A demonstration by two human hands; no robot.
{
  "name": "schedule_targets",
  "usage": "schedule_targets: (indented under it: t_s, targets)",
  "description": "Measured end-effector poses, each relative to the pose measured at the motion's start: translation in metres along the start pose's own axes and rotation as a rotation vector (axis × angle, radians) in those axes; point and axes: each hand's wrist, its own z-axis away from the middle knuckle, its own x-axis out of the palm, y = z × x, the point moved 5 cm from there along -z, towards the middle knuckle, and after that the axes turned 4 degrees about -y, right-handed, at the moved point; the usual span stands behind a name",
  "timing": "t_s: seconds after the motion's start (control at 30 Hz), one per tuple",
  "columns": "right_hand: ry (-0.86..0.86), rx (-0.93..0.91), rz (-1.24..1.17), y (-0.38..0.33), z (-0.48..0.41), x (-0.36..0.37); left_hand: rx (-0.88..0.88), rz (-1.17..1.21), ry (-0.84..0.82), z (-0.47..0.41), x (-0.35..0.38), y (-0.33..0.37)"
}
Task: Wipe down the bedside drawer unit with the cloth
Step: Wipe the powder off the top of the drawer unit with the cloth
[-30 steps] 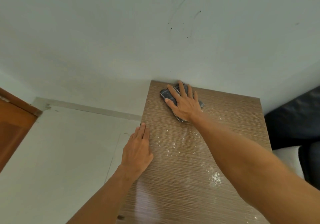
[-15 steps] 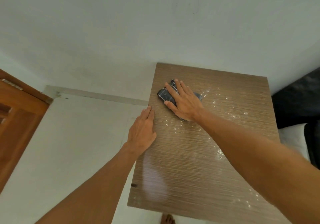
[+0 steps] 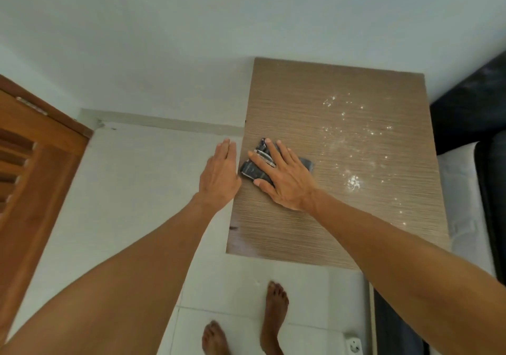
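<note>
Cloth pinned flat under right hand on drawer unit – left hand flat, grip apart.

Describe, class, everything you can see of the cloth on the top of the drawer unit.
The cloth is a small dark piece of fabric, navy or charcoal, with a pale striped band across one part. It looks soft and is bunched or folded into a rough wad. It lies flat on the brown wood-grain top of the unit, close to its left edge. The right hand presses down on it with fingers spread, hiding much of it. The left hand sits just beside it at the edge; whether they touch is unclear.
</note>
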Motion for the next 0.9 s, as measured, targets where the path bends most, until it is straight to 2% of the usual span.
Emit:
schedule_targets:
  t_s: [0.23, 0.53, 0.67, 0.8, 0.9]
  targets:
    - [0.017, -0.08, -0.059, -0.05, 0.05, 0.021, 0.048, -0.06, -0.051, 0.026, 0.007, -0.002]
    - [0.02, -0.176, -0.063, -0.088, 0.1, 0.04, 0.234, -0.131, -0.09, 0.04, 0.02, 0.008]
    - [0.055, -0.323, -0.049, -0.104, 0.122, 0.039, 0.258, -0.152, -0.119, 0.043, 0.025, 0.015]
    - [-0.096, -0.543, 0.002, -0.116, 0.152, 0.037, 0.235, -0.142, -0.154, 0.044, 0.022, 0.026]
    - [-0.159, -0.562, -0.004, -0.095, 0.163, 0.028, 0.222, -0.143, -0.171, 0.036, 0.023, 0.035]
